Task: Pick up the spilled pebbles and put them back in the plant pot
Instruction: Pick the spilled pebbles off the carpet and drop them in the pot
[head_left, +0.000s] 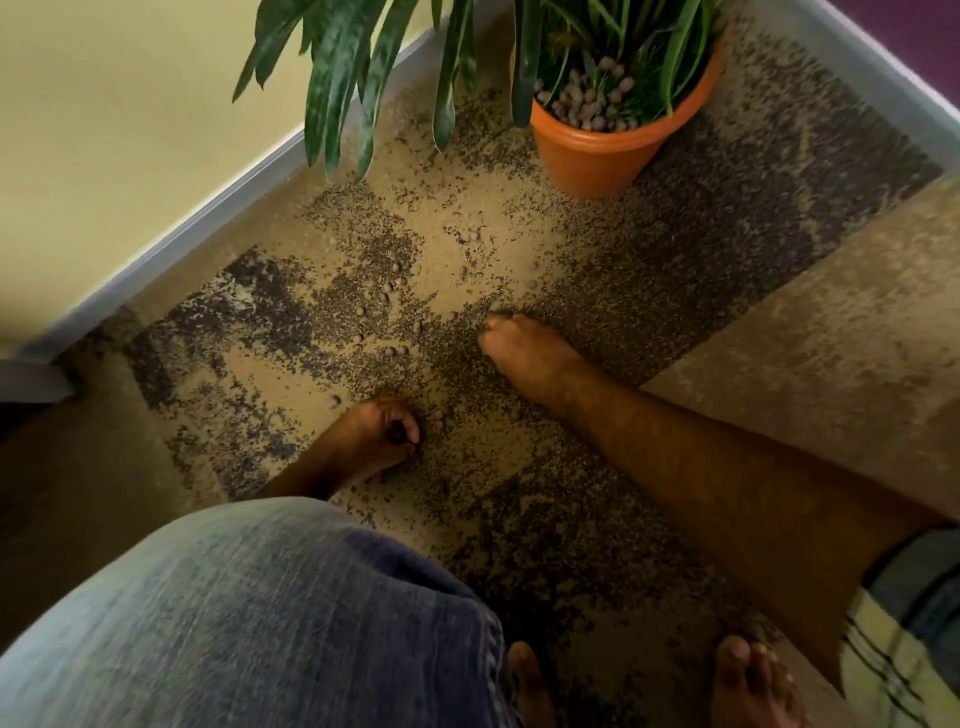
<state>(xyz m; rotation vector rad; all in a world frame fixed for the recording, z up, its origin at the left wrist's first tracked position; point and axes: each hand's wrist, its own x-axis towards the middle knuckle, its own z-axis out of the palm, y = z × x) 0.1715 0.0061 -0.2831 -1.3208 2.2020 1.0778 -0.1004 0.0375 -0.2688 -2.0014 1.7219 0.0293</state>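
Head view: person crouched over a speckled tan-and-dark carpet (701, 218), denim-clad knee (249, 613) filling the lower left, two bare feet (748, 680) at the bottom edge. Spilled pebbles (395, 351) lay scattered on the carpet in the middle of the frame, small round brownish ones, spread loosely from near the left hand up toward the plant pot; a few sat well apart near the frame centre. Left hand (382, 434) was down on the carpet, fingers curled into a loose fist around what looked like dark pebbles in the palm; one loose pebble lay just beside it on the left. Right hand (524, 348) reached further forward, knuckles up, fingertips curled down onto the carpet at a dark patch; whether it pinched a pebble could not be told, the fingertips hid it. Right forearm ran back to the lower right, where a striped sleeve (904, 639) showed. Orange plant pot (597, 156) stood upright on the carpet at the top, near the corner, holding long green leaves (343, 78) and a layer of pebbles on top inside its rim. Pale wall (130, 130) with grey skirting board (208, 223) ran along the left.
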